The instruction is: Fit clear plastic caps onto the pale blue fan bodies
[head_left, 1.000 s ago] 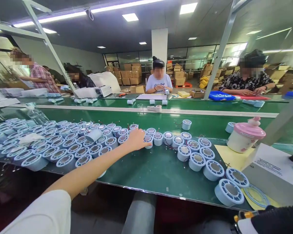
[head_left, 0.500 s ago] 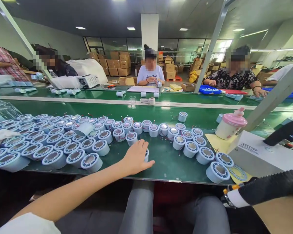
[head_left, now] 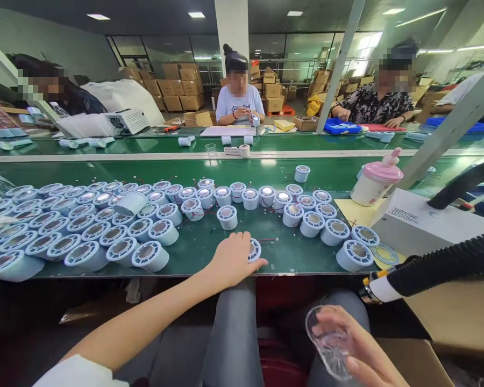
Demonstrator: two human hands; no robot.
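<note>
My left hand (head_left: 233,260) is curled round a light-blue round plastic housing (head_left: 255,249) near the front edge of the green bench. Its thumb lies on the near side, and the hand covers much of the housing. A thin red wire runs off to the right of it. Low on the right, above my lap, my right hand (head_left: 361,341) grips a clear plastic cup (head_left: 329,344), tilted, with its mouth towards the upper left. Just beyond my left hand stands another blue housing (head_left: 227,217), apart from the fingers.
Many more blue housings (head_left: 84,253) crowd the bench's left side, and a group (head_left: 312,223) stands right of centre. A pink-lidded bottle (head_left: 375,180), a grey box (head_left: 423,220) and a black hose (head_left: 447,266) are at the right. Co-workers (head_left: 240,102) sit across the bench.
My right hand has come into view with the clear cup. My left hand is still at the housing, now showing more of it. The view has shifted slightly.
</note>
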